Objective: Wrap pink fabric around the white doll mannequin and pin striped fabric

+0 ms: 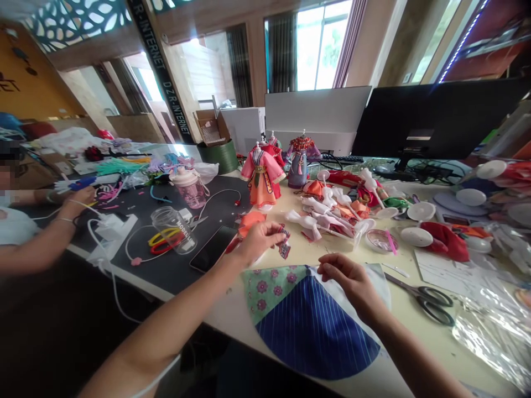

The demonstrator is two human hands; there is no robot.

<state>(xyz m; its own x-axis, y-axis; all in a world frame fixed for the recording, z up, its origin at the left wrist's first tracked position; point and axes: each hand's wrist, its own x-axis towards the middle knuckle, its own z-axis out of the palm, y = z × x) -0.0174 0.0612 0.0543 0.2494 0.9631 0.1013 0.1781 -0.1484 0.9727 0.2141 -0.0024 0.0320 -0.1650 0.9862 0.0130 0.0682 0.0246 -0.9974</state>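
Observation:
My left hand (265,241) pinches a small patterned trim piece (284,247) that hangs from its fingertips. Closed fingers show on my right hand (341,272), over the upper edge of the cloth; what they hold, if anything, is too small to tell. Beneath it lies a half-round cloth (317,326) of dark blue stripes, green floral and pale panels. Behind my left hand stands a doll form in a pink and orange robe (262,174), with another in a purple and grey robe (298,160) to its right.
Black scissors (433,301) and clear plastic wrap (493,337) lie at the right. White doll parts (327,207) are piled behind. On the left are a phone (213,249), a clear jar (174,229), a pink cup (189,188), a power strip (112,237) and another person's hand (78,202).

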